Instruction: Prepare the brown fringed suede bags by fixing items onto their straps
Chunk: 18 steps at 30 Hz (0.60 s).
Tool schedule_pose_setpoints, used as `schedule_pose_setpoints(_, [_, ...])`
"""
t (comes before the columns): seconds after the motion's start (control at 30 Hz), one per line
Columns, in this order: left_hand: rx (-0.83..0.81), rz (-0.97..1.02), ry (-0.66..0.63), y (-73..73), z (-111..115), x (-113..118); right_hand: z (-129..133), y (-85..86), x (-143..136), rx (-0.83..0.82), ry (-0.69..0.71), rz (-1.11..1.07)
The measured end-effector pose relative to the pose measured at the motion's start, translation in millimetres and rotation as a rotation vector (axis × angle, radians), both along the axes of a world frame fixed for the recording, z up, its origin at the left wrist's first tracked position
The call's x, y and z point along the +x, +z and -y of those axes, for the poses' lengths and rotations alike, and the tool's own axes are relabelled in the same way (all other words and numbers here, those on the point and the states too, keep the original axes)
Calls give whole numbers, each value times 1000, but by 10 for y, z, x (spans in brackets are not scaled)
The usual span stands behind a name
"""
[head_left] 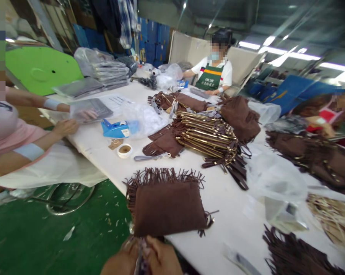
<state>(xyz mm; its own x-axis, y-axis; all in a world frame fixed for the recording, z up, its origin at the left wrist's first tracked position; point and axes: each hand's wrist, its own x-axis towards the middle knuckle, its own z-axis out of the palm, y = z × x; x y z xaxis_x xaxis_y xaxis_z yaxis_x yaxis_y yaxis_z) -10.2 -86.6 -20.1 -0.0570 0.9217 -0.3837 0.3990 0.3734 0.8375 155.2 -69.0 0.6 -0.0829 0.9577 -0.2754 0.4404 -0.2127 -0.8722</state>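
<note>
A brown fringed pouch lies flat near the table edge, its fringe spreading along the top and left sides. Just below it, at the bottom of the head view, my left hand and my right hand are close together with bent fingers. Between them is a narrow dark and shiny item, too blurred and covered to name. Both hands appear closed on it. Further up the table is a stack of brown pouches with gold zips, their dark wrist straps hanging to the right.
On the white table are a blue tape dispenser, a white tape roll, a clear plastic bag and tan tags. A co-worker stands across; another person's arm reaches in from the left.
</note>
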Motion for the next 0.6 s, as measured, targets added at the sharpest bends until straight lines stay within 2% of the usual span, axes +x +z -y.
schedule_pose_setpoints(0.07, [-42,10,59,94,48,-171,-132,135,298,68,41,55])
schedule_pose_setpoints(0.1, [-74,16,137,115,72,-249,-235,187,474,91,30,122])
schedule_pose_setpoints(0.13, [-97,33,247,115,89,-314,-352,216,654,186,-9,233])
schedule_pose_setpoints(0.2, [-90,100,429,62,80,-385,-587,202,981,375,-95,503])
schedule_pose_setpoints(0.27, [-43,188,489,-18,4,-370,-766,114,1208,419,-137,691])
schedule_pose_setpoints(0.33, [-31,271,449,-70,-127,-293,-871,1,1315,309,-127,750])
schedule_pose_setpoints(0.43, [-92,362,343,-43,-351,-157,-967,-111,1329,92,-101,622])
schedule_pose_setpoints(0.5, [-113,398,280,36,-491,-98,-1059,-106,1321,41,-84,503])
schedule_pose_setpoints(0.6, [-122,466,154,220,-675,-25,-1270,33,1361,84,-64,400])
